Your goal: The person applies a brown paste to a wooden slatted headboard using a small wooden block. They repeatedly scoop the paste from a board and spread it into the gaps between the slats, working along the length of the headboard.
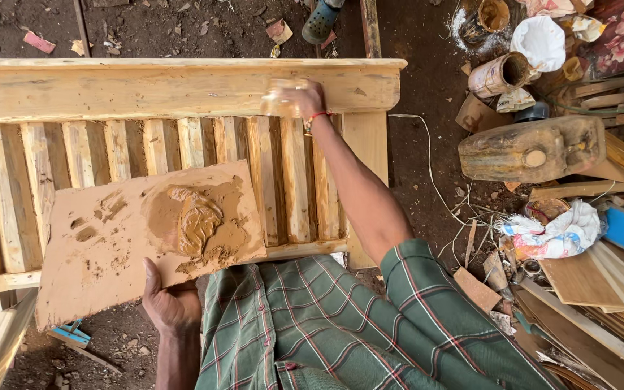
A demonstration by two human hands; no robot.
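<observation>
free: top rail (pixel 146 88) left | blocked: putty board (pixel 146 238) over slats (pixel 283 173)

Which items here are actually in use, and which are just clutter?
In use:
- right hand, rubbing the top rail of the slatted frame
- left hand, holding the board
- brown paste piled on that board

Lying about:
- jerrycan
- tin
- crumpled cloth
- white bag
- wood offcuts
- sandal
</observation>
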